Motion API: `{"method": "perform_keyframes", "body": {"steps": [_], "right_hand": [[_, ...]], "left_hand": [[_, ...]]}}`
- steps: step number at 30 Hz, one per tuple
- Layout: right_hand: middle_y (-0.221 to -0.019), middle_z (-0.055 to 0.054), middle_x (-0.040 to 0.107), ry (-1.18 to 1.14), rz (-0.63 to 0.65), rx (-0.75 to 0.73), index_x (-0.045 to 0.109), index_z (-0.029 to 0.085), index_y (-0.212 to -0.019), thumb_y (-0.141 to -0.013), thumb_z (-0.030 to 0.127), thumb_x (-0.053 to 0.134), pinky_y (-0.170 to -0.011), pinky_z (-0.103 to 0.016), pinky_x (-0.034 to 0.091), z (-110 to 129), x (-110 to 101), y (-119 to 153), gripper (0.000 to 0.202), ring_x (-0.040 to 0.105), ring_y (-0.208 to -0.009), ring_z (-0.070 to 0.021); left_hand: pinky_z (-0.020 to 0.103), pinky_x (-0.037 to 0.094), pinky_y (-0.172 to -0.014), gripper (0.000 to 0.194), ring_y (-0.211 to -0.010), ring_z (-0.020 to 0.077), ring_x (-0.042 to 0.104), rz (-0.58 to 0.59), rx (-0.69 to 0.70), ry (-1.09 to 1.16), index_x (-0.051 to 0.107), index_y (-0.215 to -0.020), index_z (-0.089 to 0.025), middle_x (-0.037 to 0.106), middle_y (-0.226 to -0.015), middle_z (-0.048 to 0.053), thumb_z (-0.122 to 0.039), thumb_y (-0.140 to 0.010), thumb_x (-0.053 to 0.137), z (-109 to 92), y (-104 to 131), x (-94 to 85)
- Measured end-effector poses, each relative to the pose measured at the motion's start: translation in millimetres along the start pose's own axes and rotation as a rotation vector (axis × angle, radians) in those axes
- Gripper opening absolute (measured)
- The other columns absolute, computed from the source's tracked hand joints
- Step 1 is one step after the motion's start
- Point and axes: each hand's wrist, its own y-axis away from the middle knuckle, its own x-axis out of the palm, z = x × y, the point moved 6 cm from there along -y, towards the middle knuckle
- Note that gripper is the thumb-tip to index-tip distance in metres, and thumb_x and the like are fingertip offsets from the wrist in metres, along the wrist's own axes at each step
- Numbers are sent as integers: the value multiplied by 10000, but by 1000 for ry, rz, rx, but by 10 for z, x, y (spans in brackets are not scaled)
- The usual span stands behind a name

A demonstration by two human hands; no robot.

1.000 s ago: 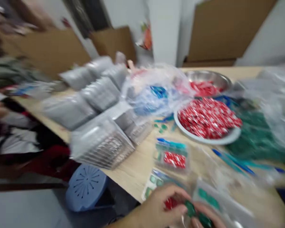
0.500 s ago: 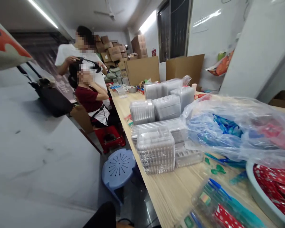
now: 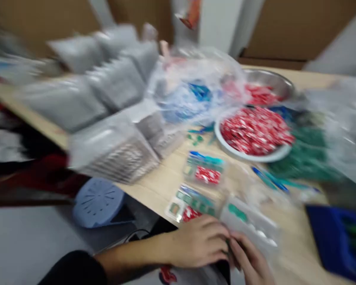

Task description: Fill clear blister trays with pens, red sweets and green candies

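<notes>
In the head view, the left hand and the right hand are close together at the near side of the table. The left fingers are curled in. The right fingers are bent, and their tips meet the left ones. Something dark shows there, but it is too blurry to tell what it is, or if the fingers hold it. Just past the right hand lies a clear tray with green bits in it. Just past the left hand lies a flat pack with green squares and a red piece. Behind that is a box with a red spotted piece and a blue pen. Farther back, a white bowl is full of red packets. A blue stool stands below, at the left.
</notes>
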Motion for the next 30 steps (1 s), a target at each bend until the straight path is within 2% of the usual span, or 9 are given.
{"method": "perform_keyframes", "body": {"steps": [2, 5, 9, 11, 13, 16, 19, 23, 30], "right_hand": [[-604, -9, 598, -213, 57, 87, 699, 214, -990, -903, 612, 537, -472, -252, 489, -1, 27, 210, 438, 557, -490, -141], [-759, -9, 651, -354, -21, -17, 696, 231, -1060, -871, 497, 677, -561, -207, 490, 84, -15, 283, 326, 591, -618, -118], [-786, 10, 662, -284, -122, -124, 694, 267, -1079, -856, 420, 725, -666, -208, 507, 73, -133, 324, 272, 626, -714, -122], [-802, 8, 661, -194, -163, -150, 684, 265, -1093, -898, 366, 684, -663, -215, 509, 45, -202, 328, 219, 625, -716, -125], [-814, -1, 654, -87, -208, -190, 673, 249, -1095, -933, 301, 639, -653, -221, 510, 29, -291, 295, 174, 625, -728, -132], [-855, -24, 662, 88, -275, -271, 659, 218, -1080, -957, 221, 596, -652, -226, 508, 38, -441, 186, 139, 624, -752, -140], [-877, -34, 660, 215, -277, -345, 639, 201, -1100, -962, 170, 577, -663, -232, 506, 71, -531, 67, 154, 619, -761, -141], [-897, -37, 654, 269, -216, -378, 610, 184, -1130, -969, 142, 556, -671, -235, 506, 84, -564, -23, 175, 617, -774, -138], [-822, -40, 629, 462, -197, -345, 613, 159, -1064, -994, 208, 525, -580, -244, 471, 15, -609, -111, 123, 601, -692, -142]], "left_hand": [[259, 549, -846, 193, -915, 145, 624, -17, -67, 193, 586, -908, -186, 676, -930, 45, -259, -1003, 436, -20, -3, 9], [260, 575, -709, 188, -807, 140, 642, -7, -273, 462, 565, -882, -236, 645, -836, 18, -309, -1004, 442, 72, -17, 113], [256, 578, -575, 140, -689, 136, 661, 89, -530, 617, 581, -893, -267, 657, -776, -10, -298, -980, 475, 162, -50, 358], [277, 591, -604, 124, -697, 147, 668, 152, -623, 621, 590, -905, -266, 669, -788, -11, -299, -964, 486, 195, -80, 473], [319, 595, -717, 119, -786, 166, 673, 182, -678, 592, 607, -911, -261, 677, -845, 0, -296, -950, 500, 231, -124, 560], [391, 535, -881, 106, -972, 201, 643, 157, -715, 521, 610, -1003, -266, 676, -980, 14, -272, -933, 530, 288, -204, 651], [450, 448, -969, 235, -1080, 227, 603, 127, -727, 472, 550, -1166, -283, 675, -1063, 22, -229, -938, 527, 326, -286, 721], [417, 388, -974, 291, -1045, 203, 594, 140, -663, 388, 512, -1224, -267, 700, -1031, 9, -169, -950, 519, 326, -406, 756], [368, 313, -917, 289, -959, 176, 581, 122, -498, 156, 496, -1217, -246, 733, -957, -47, -123, -957, 525, 329, -481, 662]]}}
